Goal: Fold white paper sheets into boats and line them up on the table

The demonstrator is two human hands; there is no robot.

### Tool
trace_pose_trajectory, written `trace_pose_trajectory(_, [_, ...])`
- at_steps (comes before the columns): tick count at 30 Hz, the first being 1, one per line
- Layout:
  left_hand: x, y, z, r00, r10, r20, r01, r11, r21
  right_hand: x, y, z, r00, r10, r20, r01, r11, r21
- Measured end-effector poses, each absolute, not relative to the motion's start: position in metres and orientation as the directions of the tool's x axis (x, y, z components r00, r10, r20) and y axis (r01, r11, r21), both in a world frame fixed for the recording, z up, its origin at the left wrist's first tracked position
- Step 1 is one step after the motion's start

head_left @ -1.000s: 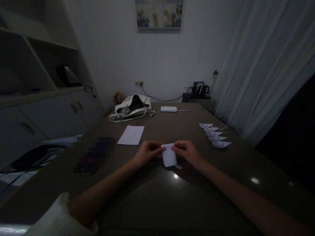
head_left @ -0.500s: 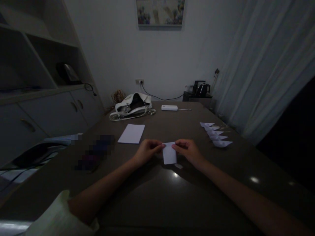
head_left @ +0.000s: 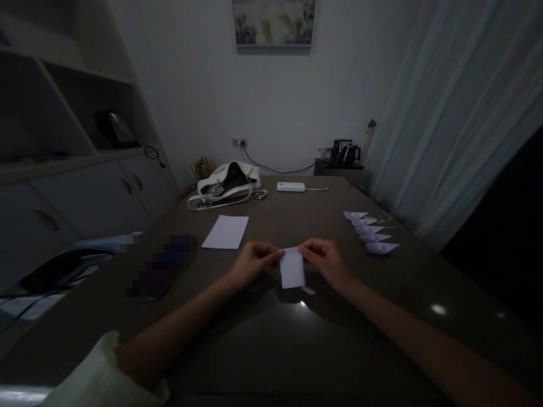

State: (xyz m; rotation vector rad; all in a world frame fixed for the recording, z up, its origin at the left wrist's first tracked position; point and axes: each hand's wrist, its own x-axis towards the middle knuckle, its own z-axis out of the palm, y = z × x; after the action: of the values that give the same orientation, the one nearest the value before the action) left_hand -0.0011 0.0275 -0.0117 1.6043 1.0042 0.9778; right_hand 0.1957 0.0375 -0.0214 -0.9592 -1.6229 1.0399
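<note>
- Pinching small white rectangular paper (head_left: 292,270) at its upper corners with left hand (head_left: 255,261) and right hand (head_left: 326,262).
- Holding it over glossy dark-brown tabletop (head_left: 271,356).
- Facing pale plain wall (head_left: 271,93), sheer white curtain (head_left: 445,113) at right, pale cabinets (head_left: 87,195) at left.

Smooth, matt paper (head_left: 292,270) is held between the left grip (head_left: 253,261) and the right grip (head_left: 326,261) above a glossy worktop (head_left: 271,356). Matt paper boats (head_left: 368,230) are seen right of both; beyond the left grip, a smooth, leather-like bag (head_left: 207,183) is trimmed with shiny metal fittings (head_left: 218,190).
</note>
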Motion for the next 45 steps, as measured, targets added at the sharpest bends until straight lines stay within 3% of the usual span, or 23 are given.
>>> trace_pose_trajectory(9, [-0.003, 0.032, -0.013, 0.269, 0.954, 0.130, 0.104, -0.163, 0.981, 0.196, 0.039, -0.031, -0.457, 0.872, 0.176, 0.218, 0.301, -0.928])
trace_pose_trajectory(16, [-0.003, 0.033, -0.016, 0.275, 0.954, 0.120, 0.075, -0.146, 0.986, 0.194, 0.035, -0.027, -0.395, 0.891, 0.224, 0.237, 0.334, -0.912])
trace_pose_trajectory(23, [-0.005, 0.034, -0.014, 0.240, 0.961, 0.137, 0.058, -0.155, 0.986, 0.197, 0.037, -0.029, -0.548, 0.831, 0.098, 0.300, 0.305, -0.904])
trace_pose_trajectory(29, [-0.006, 0.035, -0.015, 0.220, 0.965, 0.142, 0.037, -0.154, 0.987, 0.198, 0.036, -0.027, -0.506, 0.840, 0.195, 0.305, 0.385, -0.871])
trace_pose_trajectory(36, [-0.009, 0.038, -0.019, 0.207, 0.962, 0.179, 0.036, -0.190, 0.981, 0.198, 0.036, -0.029, -0.609, 0.788, 0.097, 0.265, 0.317, -0.910])
trace_pose_trajectory(45, [-0.007, 0.035, -0.015, 0.186, 0.966, 0.179, 0.050, -0.191, 0.980, 0.198, 0.040, -0.032, -0.567, 0.816, 0.113, 0.305, 0.336, -0.891])
